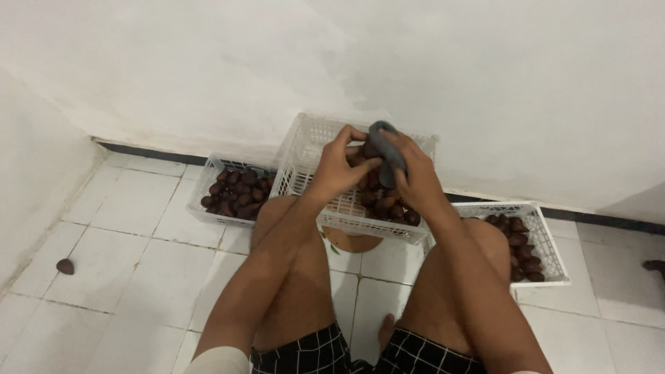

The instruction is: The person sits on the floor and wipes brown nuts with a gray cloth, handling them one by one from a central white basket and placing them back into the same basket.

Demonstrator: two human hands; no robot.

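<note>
Fingers (353,161) of the left hand (337,168) curl closed around a dark brown fruit (367,151), pinching it steady, while the right hand (409,173) wraps shut over a dark grey cloth (388,154) pressed against the same fruit, apparently so one hand braces what the other rubs. Nearest the camera are the person's black-and-white checked shorts (305,354) and bare knees, spread apart so the forearms can reach forward between them. Both hands meet above a tilted white plastic crate (305,149) that leans toward the person on a round wooden base (352,242), which brings its load of dark fruit within easy reach directly under the hands. Two lower white baskets flank it on the tiled floor (125,263): the left basket (218,166) and the right basket (547,239), each holding more of the same brown fruit, set close beside the knees. One stray fruit (65,266) lies alone on the tiles far to the left, near the wall. Whether the fruit in hand is scaly-skinned is hard to tell at this distance. Beyond the crates rises a plain white wall (485,76) with a dark strip along its foot.
</note>
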